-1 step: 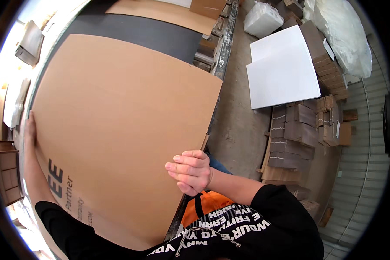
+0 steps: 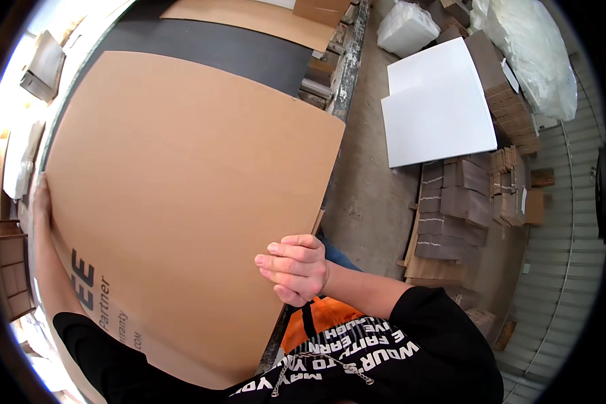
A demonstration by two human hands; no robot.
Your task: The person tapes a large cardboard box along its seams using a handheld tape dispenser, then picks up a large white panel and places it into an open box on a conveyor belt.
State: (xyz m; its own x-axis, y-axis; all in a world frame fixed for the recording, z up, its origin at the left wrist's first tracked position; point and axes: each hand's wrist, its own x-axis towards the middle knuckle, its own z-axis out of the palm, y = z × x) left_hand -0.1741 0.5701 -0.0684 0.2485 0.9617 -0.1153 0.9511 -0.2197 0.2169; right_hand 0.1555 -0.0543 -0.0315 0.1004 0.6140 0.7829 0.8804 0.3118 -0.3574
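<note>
A large brown cardboard sheet (image 2: 188, 168) with dark print near its lower left lies across the work surface in front of me. At its left edge, my left hand (image 2: 42, 202) is closed round the border, with most of the fingers hidden from view. My right hand (image 2: 293, 269) is over the right edge of the sheet, close to my body. Its fingers are bent and pressed together, and the palm side is hidden, so whatever it may hold cannot be made out.
Beyond the sheet is a dark grey surface (image 2: 209, 57) with another cardboard piece (image 2: 249, 20). White panels (image 2: 438, 111) lie to the right, beside stacked flat cardboard (image 2: 454, 209) on a pallet. Plastic-wrapped bundles (image 2: 407, 30) stand far right. Concrete floor (image 2: 363, 182) runs between.
</note>
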